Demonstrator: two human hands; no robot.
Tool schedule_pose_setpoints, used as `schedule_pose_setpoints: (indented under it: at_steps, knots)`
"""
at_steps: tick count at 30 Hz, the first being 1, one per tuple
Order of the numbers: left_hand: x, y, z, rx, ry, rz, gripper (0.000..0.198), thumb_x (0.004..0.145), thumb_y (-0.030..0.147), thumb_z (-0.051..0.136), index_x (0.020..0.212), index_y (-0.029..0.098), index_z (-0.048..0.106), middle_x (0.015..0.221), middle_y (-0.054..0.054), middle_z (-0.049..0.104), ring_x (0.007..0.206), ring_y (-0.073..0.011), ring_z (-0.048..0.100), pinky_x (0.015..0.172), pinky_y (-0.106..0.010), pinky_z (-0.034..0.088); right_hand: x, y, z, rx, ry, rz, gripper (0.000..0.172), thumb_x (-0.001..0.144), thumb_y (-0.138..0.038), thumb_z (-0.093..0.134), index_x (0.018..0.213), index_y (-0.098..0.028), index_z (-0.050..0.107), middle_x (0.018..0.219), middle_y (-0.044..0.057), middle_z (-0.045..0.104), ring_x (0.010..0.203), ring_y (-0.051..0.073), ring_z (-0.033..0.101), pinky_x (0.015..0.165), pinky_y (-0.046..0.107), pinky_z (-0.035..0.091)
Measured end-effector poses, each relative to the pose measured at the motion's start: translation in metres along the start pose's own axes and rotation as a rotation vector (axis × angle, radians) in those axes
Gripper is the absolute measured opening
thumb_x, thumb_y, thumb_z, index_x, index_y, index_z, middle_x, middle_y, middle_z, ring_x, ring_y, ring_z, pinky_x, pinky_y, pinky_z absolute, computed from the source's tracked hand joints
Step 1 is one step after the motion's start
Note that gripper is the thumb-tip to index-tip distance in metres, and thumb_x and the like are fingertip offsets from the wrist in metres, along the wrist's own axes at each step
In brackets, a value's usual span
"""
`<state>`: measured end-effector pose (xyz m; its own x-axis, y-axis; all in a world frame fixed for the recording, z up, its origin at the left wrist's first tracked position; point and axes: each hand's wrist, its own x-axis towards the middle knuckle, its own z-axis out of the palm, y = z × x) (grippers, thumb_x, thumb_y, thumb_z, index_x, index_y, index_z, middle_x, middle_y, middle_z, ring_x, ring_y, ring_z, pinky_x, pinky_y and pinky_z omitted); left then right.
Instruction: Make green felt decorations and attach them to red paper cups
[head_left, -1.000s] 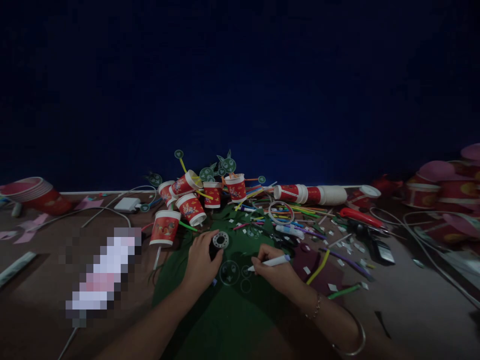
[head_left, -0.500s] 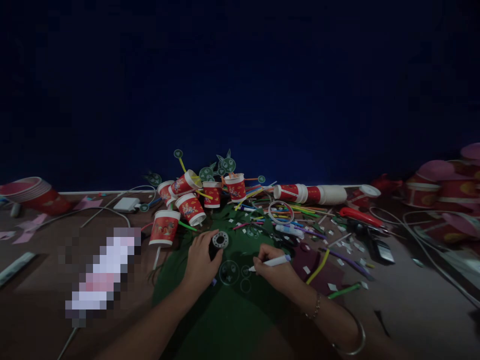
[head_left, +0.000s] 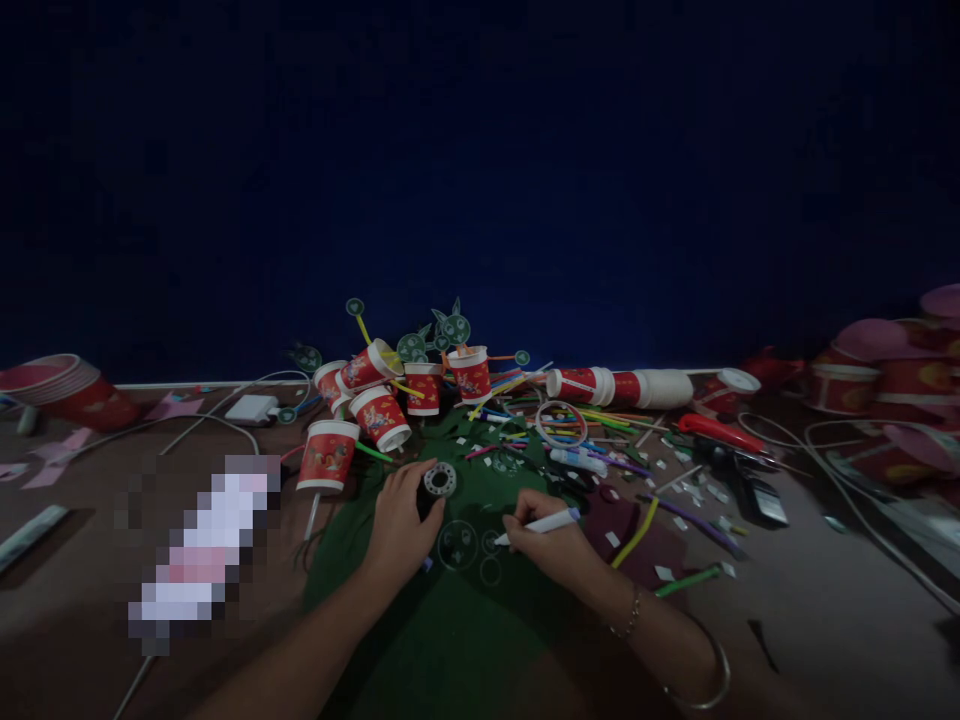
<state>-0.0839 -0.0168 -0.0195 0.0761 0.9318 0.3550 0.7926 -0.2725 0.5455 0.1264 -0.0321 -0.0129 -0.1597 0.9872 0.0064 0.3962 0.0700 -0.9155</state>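
While the pen (head_left: 553, 521) points into the upper of two small circles (head_left: 490, 571), the green sheet (head_left: 450, 640) lies on the counter (head_left: 847, 620), directly before the person.

Green sheet: dark, dull in the low light, its far part partly covered by clutter. Drawn on it in pale line: one large circle (head_left: 457, 545) with marks inside, and the small pair just right of it, one above the other.

Pen: white, slim, slanted. Right hand (head_left: 551, 550): grip clamped on it between thumb and fingers, close to the tip, probably for fine control. Whether the tip touches cannot be told.

Roll (head_left: 440, 479): dark, with a pale, pierced ring on its upper face. Left hand (head_left: 401, 520): grip closed about it, above and left of the large circle; the pose perhaps also steadies the green sheet and leaves the drawn part uncovered.

Beyond, to the right: maroon sheet (head_left: 600, 515); coloured straws (head_left: 636, 535); white scraps (head_left: 664, 574); marker (head_left: 579, 462), lying; red-handled tool (head_left: 727, 436).

Farther back: red cups (head_left: 328, 455), several tilted, some with straws and green cut-outs (head_left: 454, 330); nested cups (head_left: 628, 389), on their side, probably stacked to save room.
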Motion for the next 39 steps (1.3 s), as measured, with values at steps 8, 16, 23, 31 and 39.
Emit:
schedule_pose_setpoints:
  at_steps: [8, 16, 23, 31, 39]
  knots:
    - [0.0001, 0.0005, -0.0009, -0.007, 0.004, 0.002, 0.041, 0.072, 0.016, 0.056, 0.112, 0.019, 0.051, 0.109, -0.008, 0.059, 0.102, -0.0247, 0.053, 0.089, -0.041, 0.042, 0.0001, -0.0002, 0.0003, -0.024, 0.008, -0.022, 0.021, 0.067, -0.023, 0.052, 0.051, -0.02, 0.04, 0.047, -0.004, 0.048, 0.047, 0.011, 0.041, 0.045, 0.021, 0.03]
    - [0.0, 0.0012, -0.0011, -0.008, 0.008, -0.001, 0.041, 0.071, 0.015, 0.056, 0.112, 0.021, 0.051, 0.108, -0.007, 0.059, 0.102, -0.0249, 0.053, 0.089, -0.042, 0.042, 0.0001, -0.0006, 0.0005, 0.013, 0.018, 0.005, 0.02, 0.068, -0.023, 0.053, 0.053, -0.021, 0.04, 0.046, -0.004, 0.049, 0.046, 0.01, 0.042, 0.044, 0.02, 0.031]
    - [-0.0005, 0.0012, -0.0009, -0.023, 0.002, -0.004, 0.042, 0.072, 0.015, 0.056, 0.113, 0.021, 0.05, 0.11, -0.008, 0.058, 0.103, -0.0254, 0.052, 0.089, -0.043, 0.041, 0.0003, -0.0004, 0.0001, -0.012, -0.014, -0.005, 0.022, 0.067, -0.023, 0.053, 0.051, -0.021, 0.038, 0.046, -0.004, 0.049, 0.046, 0.011, 0.042, 0.045, 0.021, 0.031]
    - [-0.0005, 0.0013, -0.001, -0.006, 0.016, -0.002, 0.042, 0.071, 0.016, 0.056, 0.113, 0.022, 0.052, 0.109, -0.007, 0.06, 0.103, -0.0255, 0.053, 0.087, -0.042, 0.043, 0.001, 0.0003, 0.0001, -0.029, 0.009, -0.031, 0.021, 0.067, -0.021, 0.053, 0.051, -0.021, 0.039, 0.047, -0.004, 0.05, 0.047, 0.011, 0.043, 0.046, 0.02, 0.032]
    - [0.0005, 0.0013, -0.001, -0.025, 0.004, -0.009, 0.042, 0.072, 0.016, 0.056, 0.113, 0.022, 0.051, 0.109, -0.007, 0.059, 0.103, -0.0262, 0.053, 0.088, -0.044, 0.042, 0.0006, 0.0009, 0.0012, -0.019, -0.002, -0.02, 0.022, 0.068, -0.022, 0.054, 0.051, -0.02, 0.041, 0.046, -0.004, 0.05, 0.047, 0.01, 0.043, 0.045, 0.02, 0.031]
